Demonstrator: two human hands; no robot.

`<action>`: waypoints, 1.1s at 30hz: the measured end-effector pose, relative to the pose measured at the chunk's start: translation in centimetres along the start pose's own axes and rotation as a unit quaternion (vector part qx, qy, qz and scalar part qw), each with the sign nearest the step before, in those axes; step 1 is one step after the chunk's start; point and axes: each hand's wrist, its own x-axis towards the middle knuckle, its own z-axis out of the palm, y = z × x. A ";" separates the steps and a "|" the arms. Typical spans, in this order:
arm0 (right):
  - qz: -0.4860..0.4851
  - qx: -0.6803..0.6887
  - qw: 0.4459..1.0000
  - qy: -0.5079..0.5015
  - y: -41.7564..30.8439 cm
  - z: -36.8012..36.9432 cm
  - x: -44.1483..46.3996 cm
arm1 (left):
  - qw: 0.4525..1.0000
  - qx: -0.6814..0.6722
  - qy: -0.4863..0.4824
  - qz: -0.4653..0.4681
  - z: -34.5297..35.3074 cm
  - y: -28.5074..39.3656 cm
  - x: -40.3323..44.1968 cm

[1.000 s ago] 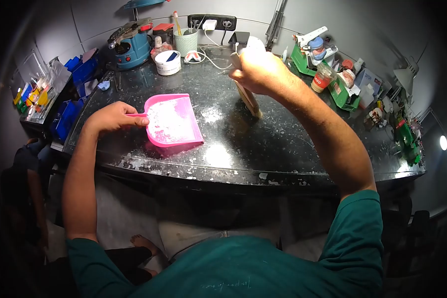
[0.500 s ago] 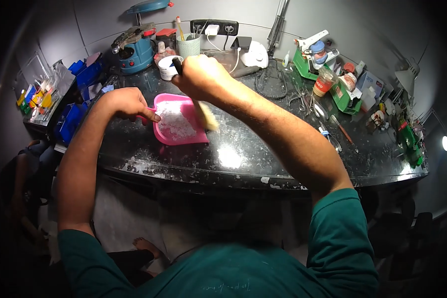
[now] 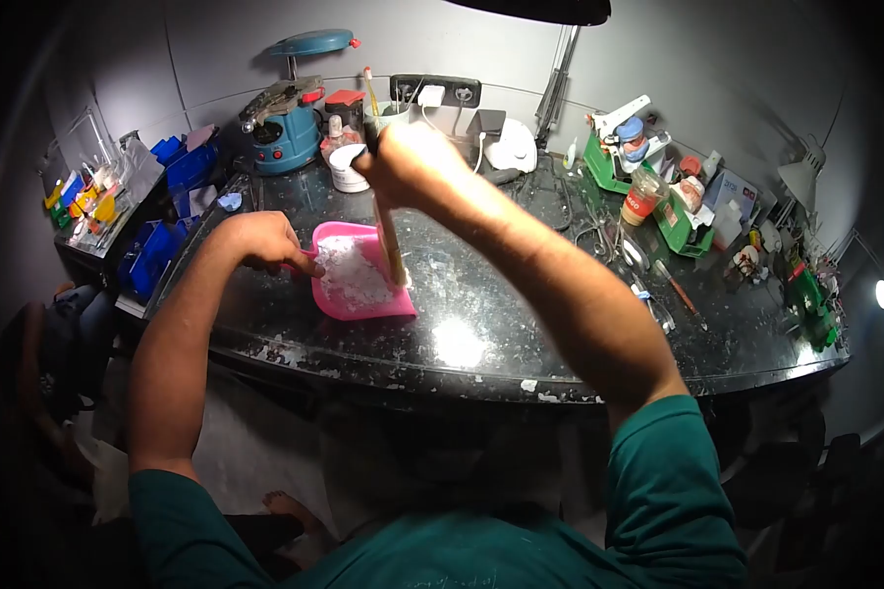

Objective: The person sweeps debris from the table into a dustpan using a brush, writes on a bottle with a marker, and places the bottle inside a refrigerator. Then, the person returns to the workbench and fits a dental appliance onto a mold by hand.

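A pink dustpan (image 3: 363, 310) lies on the black worktop (image 3: 521, 324), with white powder and crumbs (image 3: 352, 270) spread over its inside. My left hand (image 3: 265, 242) is closed on its handle at the left side, one finger along the handle. Above the pan's right part, my right hand (image 3: 408, 165) grips a brush (image 3: 389, 240) by its dark handle. The brush hangs down, and its bristles meet the pan near the open right edge. White residue speckles the worktop's front edge.
Behind are a blue machine (image 3: 287, 140), a white tub (image 3: 348, 175) and a power strip (image 3: 462, 91). Green bins (image 3: 686, 228), a cup (image 3: 642, 196) and metal tools (image 3: 599, 236) stand at right. Blue bins (image 3: 155, 250) are at left, near another person (image 3: 59, 334). A lamp (image 3: 550, 8) hangs overhead.
My right hand has come leftward with the brush, from the middle of the worktop to the dustpan's open edge. My left hand still holds the pan. The view has shifted, showing the lamp.
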 end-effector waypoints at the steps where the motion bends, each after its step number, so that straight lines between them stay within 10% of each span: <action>1: 0.018 0.007 1.000 -0.019 -0.2 -0.9 0.2 | 1.000 0.008 0.004 -0.015 -0.2 0.1 -0.7; 27: 0.032 0.047 0.998 -0.023 -4.8 2.5 6.1 | 0.992 0.101 -0.037 -0.073 -4.7 -3.9 1.3; 33: 0.166 -0.008 0.986 -0.027 -1.6 5.6 7.1 | 0.992 0.088 -0.030 -0.089 -5.3 -6.3 3.1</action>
